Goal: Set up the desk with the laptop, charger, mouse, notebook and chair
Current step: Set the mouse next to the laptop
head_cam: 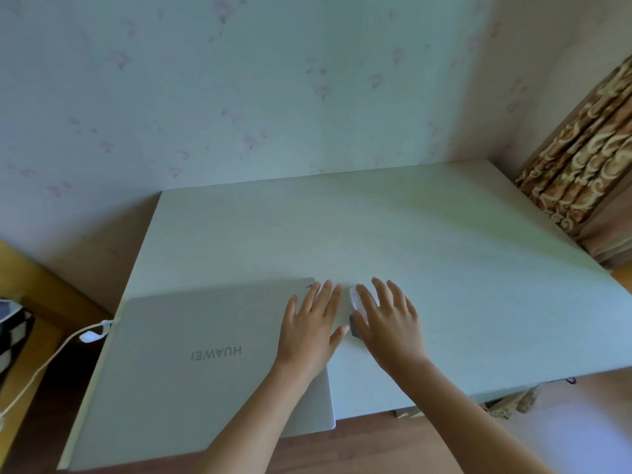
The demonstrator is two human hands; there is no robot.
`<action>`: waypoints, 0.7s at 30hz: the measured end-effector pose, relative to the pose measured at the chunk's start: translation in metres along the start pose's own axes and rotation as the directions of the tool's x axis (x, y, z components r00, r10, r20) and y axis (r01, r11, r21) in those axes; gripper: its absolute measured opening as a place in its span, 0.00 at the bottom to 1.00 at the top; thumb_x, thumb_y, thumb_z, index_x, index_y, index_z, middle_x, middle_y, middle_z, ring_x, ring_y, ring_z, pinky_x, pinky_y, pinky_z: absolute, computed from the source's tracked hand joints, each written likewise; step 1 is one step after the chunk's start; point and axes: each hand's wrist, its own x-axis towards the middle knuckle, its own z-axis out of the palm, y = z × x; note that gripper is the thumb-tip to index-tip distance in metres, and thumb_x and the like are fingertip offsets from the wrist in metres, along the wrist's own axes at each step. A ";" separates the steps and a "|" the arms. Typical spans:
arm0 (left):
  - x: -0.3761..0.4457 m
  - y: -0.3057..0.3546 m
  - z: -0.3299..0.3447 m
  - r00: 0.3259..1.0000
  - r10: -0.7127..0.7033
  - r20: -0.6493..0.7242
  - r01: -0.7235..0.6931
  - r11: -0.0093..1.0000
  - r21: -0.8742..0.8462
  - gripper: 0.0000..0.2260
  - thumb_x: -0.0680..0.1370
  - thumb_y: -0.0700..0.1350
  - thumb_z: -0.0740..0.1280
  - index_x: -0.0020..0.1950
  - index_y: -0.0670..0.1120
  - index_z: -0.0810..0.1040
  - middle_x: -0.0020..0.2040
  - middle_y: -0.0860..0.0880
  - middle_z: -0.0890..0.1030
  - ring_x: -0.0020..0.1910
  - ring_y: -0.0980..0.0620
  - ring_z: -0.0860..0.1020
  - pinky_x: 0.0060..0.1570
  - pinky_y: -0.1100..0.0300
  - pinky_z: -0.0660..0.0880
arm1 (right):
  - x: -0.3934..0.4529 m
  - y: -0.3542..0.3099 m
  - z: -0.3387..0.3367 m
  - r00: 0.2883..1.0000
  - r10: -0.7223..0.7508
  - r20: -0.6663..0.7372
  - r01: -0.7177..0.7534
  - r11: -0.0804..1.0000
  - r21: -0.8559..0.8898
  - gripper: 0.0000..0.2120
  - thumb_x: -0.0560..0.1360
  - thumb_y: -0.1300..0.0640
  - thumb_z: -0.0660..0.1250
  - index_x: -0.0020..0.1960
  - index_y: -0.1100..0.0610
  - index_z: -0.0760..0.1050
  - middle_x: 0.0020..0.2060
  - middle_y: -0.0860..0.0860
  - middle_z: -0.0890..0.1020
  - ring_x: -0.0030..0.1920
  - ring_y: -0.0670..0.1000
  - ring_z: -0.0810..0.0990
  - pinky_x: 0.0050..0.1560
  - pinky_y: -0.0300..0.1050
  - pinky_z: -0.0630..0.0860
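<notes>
Two hands down | left hand (309, 323) lay flat, fingers straight, on closed laptop (212, 364) | right hand (386, 323) draped loosely over mouse (357, 307), just right of laptop on tabletop (444, 254) | step looked like mouse placement | next likely: notebook, chair, neither visible

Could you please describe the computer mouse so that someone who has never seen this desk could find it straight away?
Start at the pale rectangular desk against the flowered wall, then find the closed silver laptop at its front left. Just right of the laptop's far right corner, under the right hand, lies the small white mouse with a grey side. It is the only small rounded thing there.
</notes>
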 end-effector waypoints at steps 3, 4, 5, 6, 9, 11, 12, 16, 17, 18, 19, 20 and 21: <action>0.001 0.004 -0.041 0.998 0.023 -0.066 -0.023 1.000 0.001 0.28 0.74 0.59 0.69 0.70 0.47 0.73 0.69 0.48 0.75 0.68 0.47 0.73 0.57 0.46 0.75 | 0.000 -0.001 -0.036 0.998 0.001 -0.061 0.002 0.999 0.041 0.17 0.73 0.51 0.59 0.55 0.57 0.80 0.54 0.58 0.82 0.54 0.61 0.81 0.47 0.52 0.80; 0.000 0.005 -0.057 0.996 0.027 -0.087 -0.027 1.000 0.006 0.28 0.73 0.58 0.70 0.69 0.47 0.74 0.68 0.48 0.76 0.67 0.47 0.74 0.57 0.47 0.75 | -0.002 -0.001 -0.050 0.997 -0.004 -0.071 0.008 0.999 0.046 0.19 0.73 0.51 0.58 0.56 0.57 0.80 0.54 0.58 0.83 0.54 0.60 0.81 0.47 0.51 0.80; -0.002 0.007 -0.073 0.993 0.031 -0.112 -0.030 0.999 0.011 0.28 0.72 0.57 0.71 0.69 0.47 0.74 0.67 0.48 0.76 0.67 0.48 0.74 0.57 0.47 0.75 | -0.003 -0.001 -0.065 0.996 -0.009 -0.083 0.013 0.999 0.043 0.19 0.73 0.50 0.57 0.56 0.57 0.80 0.54 0.57 0.83 0.54 0.60 0.82 0.47 0.51 0.80; -0.004 0.009 -0.089 0.990 0.032 -0.135 -0.031 0.999 0.008 0.28 0.71 0.57 0.72 0.69 0.47 0.74 0.67 0.48 0.77 0.66 0.48 0.75 0.57 0.47 0.75 | -0.006 0.000 -0.081 0.996 -0.007 -0.086 0.011 0.999 0.041 0.20 0.73 0.50 0.57 0.56 0.57 0.80 0.54 0.57 0.83 0.54 0.60 0.82 0.48 0.51 0.80; -0.017 0.015 -0.133 0.977 0.043 -0.207 -0.046 0.999 -0.007 0.27 0.72 0.54 0.72 0.68 0.48 0.74 0.67 0.49 0.76 0.66 0.48 0.74 0.57 0.48 0.75 | -0.020 0.005 -0.130 0.992 0.000 -0.123 0.005 0.999 0.041 0.19 0.73 0.49 0.58 0.58 0.56 0.79 0.54 0.55 0.83 0.56 0.59 0.81 0.51 0.51 0.79; -0.027 0.020 -0.160 0.968 0.063 -0.242 -0.068 0.998 -0.012 0.26 0.72 0.54 0.72 0.69 0.48 0.74 0.67 0.49 0.76 0.67 0.48 0.74 0.58 0.48 0.75 | -0.030 0.008 -0.162 0.989 -0.011 -0.146 0.013 1.000 0.016 0.19 0.73 0.50 0.61 0.59 0.56 0.78 0.55 0.55 0.82 0.57 0.59 0.80 0.53 0.52 0.78; -0.032 0.023 -0.172 0.963 0.073 -0.259 -0.080 0.997 -0.019 0.26 0.72 0.54 0.72 0.69 0.48 0.73 0.67 0.49 0.76 0.67 0.48 0.74 0.58 0.48 0.75 | -0.035 0.008 -0.179 0.988 -0.013 -0.153 0.015 1.000 0.012 0.18 0.72 0.50 0.64 0.60 0.56 0.78 0.55 0.55 0.82 0.58 0.59 0.79 0.54 0.52 0.77; -0.049 0.038 -0.217 0.945 0.107 -0.308 -0.130 0.990 -0.054 0.26 0.72 0.54 0.72 0.68 0.48 0.74 0.66 0.49 0.77 0.65 0.48 0.75 0.56 0.48 0.76 | -0.059 0.003 -0.236 0.986 0.014 -0.164 -0.016 1.000 -0.011 0.21 0.71 0.51 0.72 0.62 0.56 0.76 0.58 0.54 0.81 0.61 0.58 0.78 0.58 0.53 0.75; -0.053 0.042 -0.226 0.939 0.124 -0.322 -0.151 0.987 -0.061 0.26 0.72 0.54 0.72 0.68 0.48 0.74 0.66 0.49 0.77 0.65 0.48 0.75 0.55 0.48 0.76 | -0.066 0.001 -0.248 0.985 0.028 -0.170 -0.032 0.999 -0.019 0.22 0.71 0.51 0.72 0.63 0.55 0.75 0.58 0.54 0.81 0.62 0.58 0.77 0.58 0.53 0.75; -0.058 0.045 -0.234 0.933 0.142 -0.330 -0.174 0.983 -0.067 0.26 0.72 0.55 0.72 0.68 0.48 0.74 0.66 0.49 0.77 0.65 0.48 0.76 0.55 0.49 0.76 | -0.073 -0.003 -0.259 0.983 0.043 -0.176 -0.049 0.998 -0.029 0.22 0.71 0.50 0.71 0.63 0.55 0.75 0.59 0.54 0.81 0.62 0.58 0.77 0.59 0.53 0.74; -0.063 0.048 -0.241 0.928 0.164 -0.333 -0.198 0.978 -0.071 0.26 0.72 0.55 0.71 0.68 0.48 0.74 0.66 0.49 0.77 0.65 0.49 0.76 0.55 0.49 0.76 | -0.080 -0.006 -0.269 0.981 0.062 -0.182 -0.070 0.997 -0.041 0.22 0.72 0.50 0.70 0.64 0.55 0.75 0.59 0.54 0.80 0.63 0.57 0.76 0.60 0.53 0.74; -0.069 0.050 -0.248 0.923 0.193 -0.334 -0.230 0.970 -0.075 0.26 0.72 0.55 0.72 0.68 0.49 0.74 0.66 0.50 0.78 0.64 0.49 0.76 0.55 0.49 0.76 | -0.089 -0.011 -0.280 0.977 0.091 -0.193 -0.103 0.993 -0.051 0.22 0.72 0.50 0.70 0.64 0.55 0.74 0.60 0.54 0.80 0.63 0.57 0.76 0.60 0.53 0.74; -0.074 0.052 -0.253 0.916 0.218 -0.337 -0.257 0.964 -0.075 0.27 0.72 0.56 0.72 0.68 0.49 0.74 0.66 0.50 0.78 0.64 0.49 0.76 0.55 0.49 0.76 | -0.097 -0.016 -0.289 0.972 0.119 -0.203 -0.132 0.990 -0.053 0.22 0.72 0.49 0.70 0.65 0.55 0.74 0.60 0.54 0.80 0.63 0.57 0.76 0.61 0.53 0.73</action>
